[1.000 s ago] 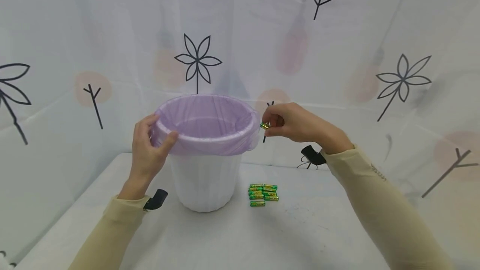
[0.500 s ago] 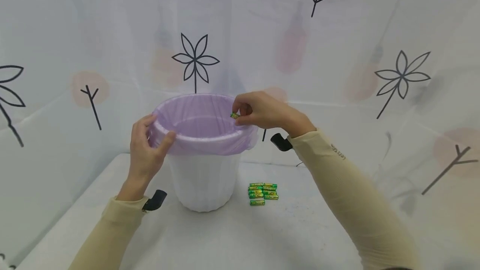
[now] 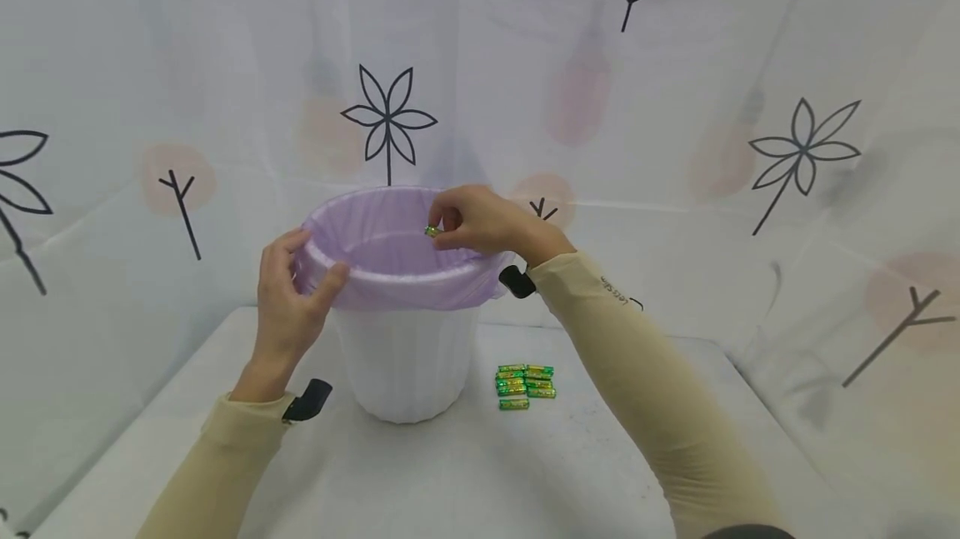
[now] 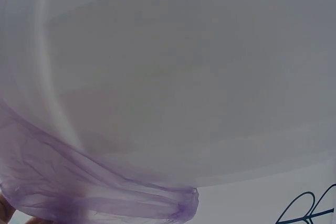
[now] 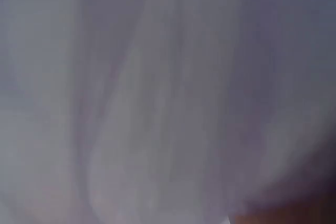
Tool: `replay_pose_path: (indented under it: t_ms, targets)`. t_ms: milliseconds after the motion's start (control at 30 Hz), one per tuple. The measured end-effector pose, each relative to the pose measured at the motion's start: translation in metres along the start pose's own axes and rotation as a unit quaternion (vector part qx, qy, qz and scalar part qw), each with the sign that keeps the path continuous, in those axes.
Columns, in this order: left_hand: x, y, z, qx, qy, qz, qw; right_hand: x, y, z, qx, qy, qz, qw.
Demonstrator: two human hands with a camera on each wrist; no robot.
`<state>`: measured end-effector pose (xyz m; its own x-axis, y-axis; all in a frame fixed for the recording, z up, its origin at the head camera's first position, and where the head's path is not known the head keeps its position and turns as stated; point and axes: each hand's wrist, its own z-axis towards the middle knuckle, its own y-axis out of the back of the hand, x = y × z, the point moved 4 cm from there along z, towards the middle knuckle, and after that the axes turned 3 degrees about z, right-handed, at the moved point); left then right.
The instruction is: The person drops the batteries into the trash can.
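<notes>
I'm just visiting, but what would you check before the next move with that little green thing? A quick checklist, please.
1. Right hand pinches the green piece: ok.
2. Piece appears above the bin opening: ok, judging from the head view.
3. Left hand steadies the bin at its rim: ok.
4. Bin upright on the table: ok.
5. Purple liner folded over the rim: ok.
6. What lies at the bin's bottom: cannot tell, hidden from view.

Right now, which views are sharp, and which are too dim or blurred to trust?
Head view: soft, fairly even light, the bin and batteries clear though small; left wrist: dim and grey, but creases in the bag show; right wrist: heavily blurred, only vague pale streaks.
</notes>
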<state>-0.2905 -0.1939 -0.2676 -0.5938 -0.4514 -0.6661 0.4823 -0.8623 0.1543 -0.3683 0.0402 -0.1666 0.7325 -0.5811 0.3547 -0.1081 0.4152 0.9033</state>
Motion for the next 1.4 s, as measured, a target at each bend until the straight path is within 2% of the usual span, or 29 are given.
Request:
replay_pose_path:
  t_ms: [367, 867, 1133, 1400]
  targets:
    - [0.002, -0.001, -0.001, 0.002, -0.007, 0.001, 1.0, -0.006, -0.02, 0.011, 0.016, -0.025, 0.003, 1.0]
    - [0.003, -0.001, -0.001, 0.0, -0.017, 0.006, 0.9998, -0.009, -0.023, 0.013, 0.019, -0.027, -0.004, 0.999]
    - [0.002, 0.0, -0.001, 0.001, -0.017, 0.001, 0.9999, -0.007, -0.015, 0.009, 0.003, -0.029, 0.01, 1.0]
    - [0.002, 0.0, -0.002, 0.004, -0.014, 0.001, 0.9999, -0.015, 0.014, -0.015, -0.056, -0.027, 0.022, 0.998]
